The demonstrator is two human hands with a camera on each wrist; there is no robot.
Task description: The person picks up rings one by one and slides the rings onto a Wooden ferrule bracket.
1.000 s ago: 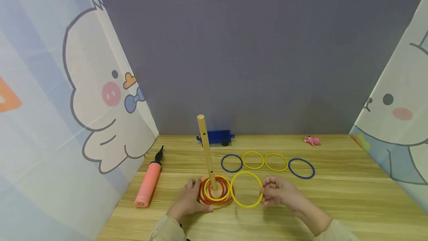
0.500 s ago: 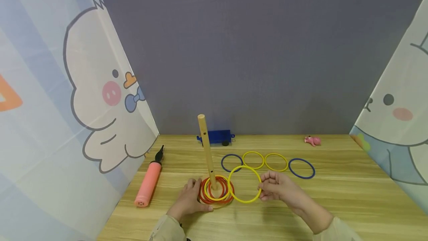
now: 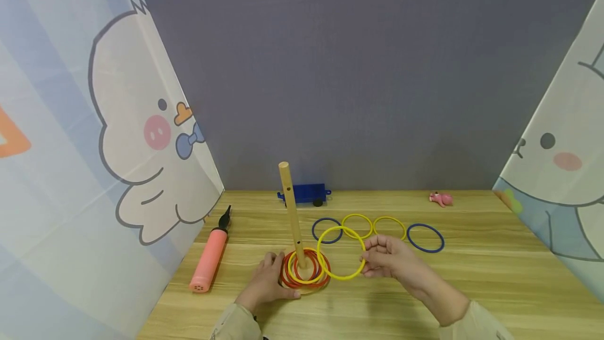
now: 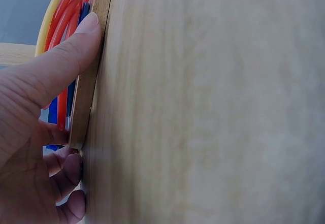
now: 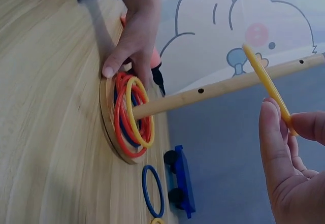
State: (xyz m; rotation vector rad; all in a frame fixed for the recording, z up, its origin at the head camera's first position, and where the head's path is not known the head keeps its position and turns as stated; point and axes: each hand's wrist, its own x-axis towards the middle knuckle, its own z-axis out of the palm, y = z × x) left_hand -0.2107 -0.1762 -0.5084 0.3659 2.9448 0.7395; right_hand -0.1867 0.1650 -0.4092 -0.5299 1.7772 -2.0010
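A wooden ring-toss stand has an upright post (image 3: 292,209) on a round base (image 3: 309,291). My left hand (image 3: 269,283) grips the base at its left side, thumb (image 4: 76,43) along the edge and fingers around the far side. Stacked round the foot of the post lie several red rings (image 5: 118,125), a yellow ring (image 5: 130,113) on top and some blue beneath. Between thumb and fingers, my right hand (image 3: 394,258) pinches another yellow ring (image 3: 343,278) by its right side. That ring is held up to the right of the post, overlapping the stack in the head view.
Behind the right hand lie a blue ring (image 3: 325,218), two yellow rings (image 3: 357,214) and another blue ring (image 3: 425,251). A pink hand pump (image 3: 209,261) lies at the left, a blue toy wagon (image 3: 309,193) and a small pink figure (image 3: 441,199) by the back wall.
My right hand has lifted the yellow ring up and slightly left, closer to the post. The left hand and the stand have stayed put.
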